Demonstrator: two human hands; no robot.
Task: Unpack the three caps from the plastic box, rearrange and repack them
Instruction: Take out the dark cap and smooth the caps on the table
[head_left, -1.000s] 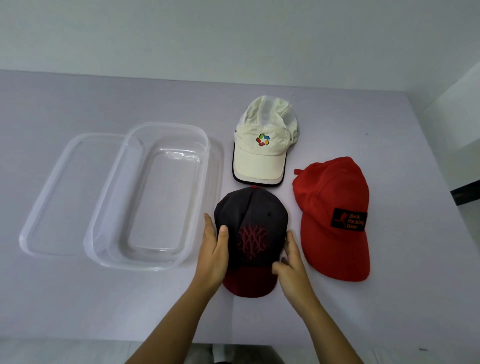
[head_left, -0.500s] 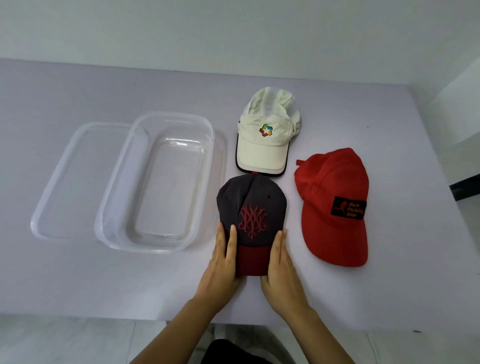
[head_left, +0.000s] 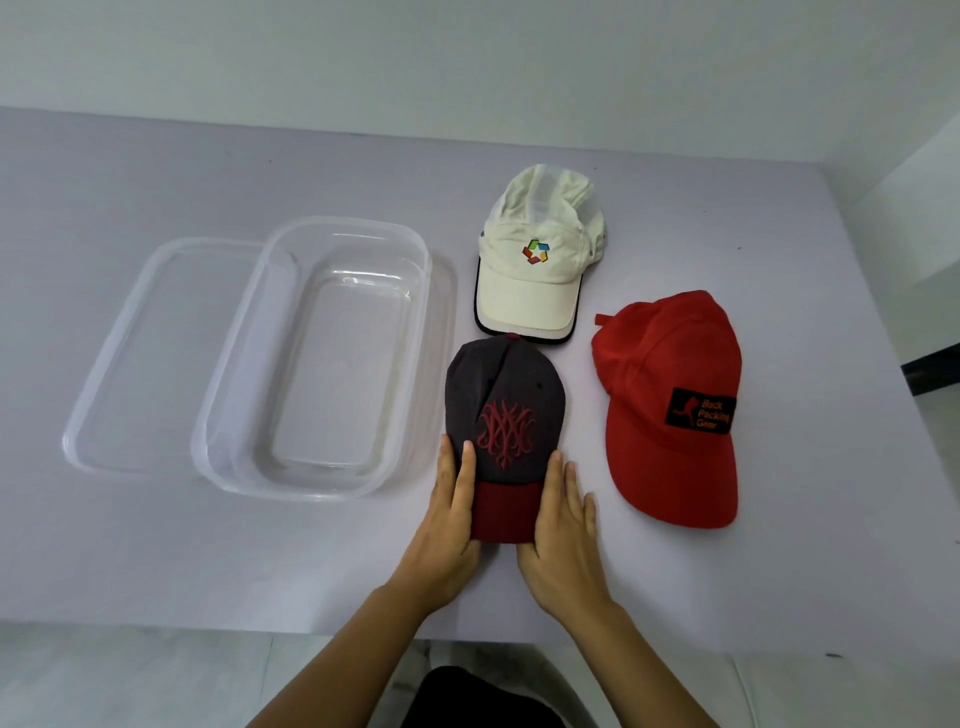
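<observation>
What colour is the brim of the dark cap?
Dark red, on the dark cap in the head view.

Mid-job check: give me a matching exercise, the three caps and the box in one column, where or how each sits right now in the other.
Things:
1 white cap
2 red cap
3 dark grey cap
4 plastic box

Places or states:
A brim between the left hand and right hand
B transparent, no cap inside
C farthest from the person
D farthest right

Pairs: 1-C, 2-D, 3-A, 4-B
</observation>
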